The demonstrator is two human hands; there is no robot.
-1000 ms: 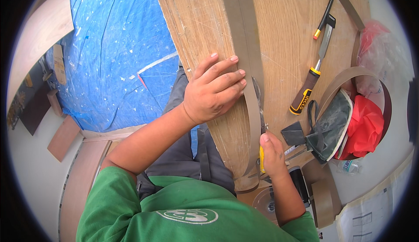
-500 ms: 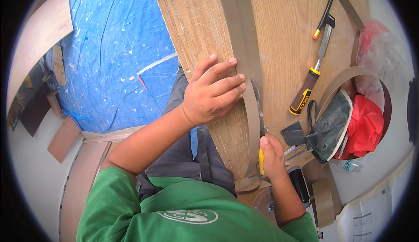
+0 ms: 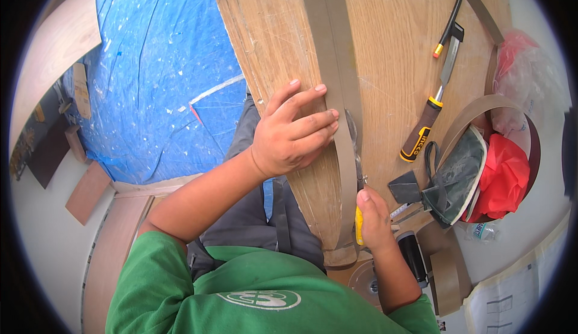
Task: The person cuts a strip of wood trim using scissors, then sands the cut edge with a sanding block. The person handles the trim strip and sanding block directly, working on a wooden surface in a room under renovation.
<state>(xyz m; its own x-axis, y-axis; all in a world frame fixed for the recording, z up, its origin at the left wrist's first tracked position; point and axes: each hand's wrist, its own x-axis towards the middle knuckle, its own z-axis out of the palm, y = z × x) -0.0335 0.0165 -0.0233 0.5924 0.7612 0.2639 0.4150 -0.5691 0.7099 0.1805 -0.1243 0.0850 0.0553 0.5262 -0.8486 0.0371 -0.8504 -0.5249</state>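
- Our left arm runs up from the lower left, bent at the elbow, forearm slanting up to the right toward the board (image 3: 283,51).
- Our left hand (image 3: 289,135) lies flat, palm down, on the board, fingers spread and stretched; the fingertips (image 3: 328,114) touch the edge of the brown strip (image 3: 334,63). It grasps nothing, it only presses.
- Our right arm comes up from the lower right, short and steep, wrist straight.
- Our right hand (image 3: 373,219) is clenched around a yellow-handled knife (image 3: 359,189); the handle shows below the fist, and the thin blade points up along the strip's right edge, just beside the left fingertips.
- The strip lies lengthwise on the board, running from the top down to the near end, between our two hands.
- We count one board, one strip under our hands, and one knife.
- To the right on the wood lie two more tools: one chisel (image 3: 428,117) with a brown and yellow handle, and one black pencil (image 3: 448,27).
- Further right sit one dark bag (image 3: 457,177) and one red cloth (image 3: 506,180), touching each other.
- A blue tarp (image 3: 162,75) covers the floor on the left.
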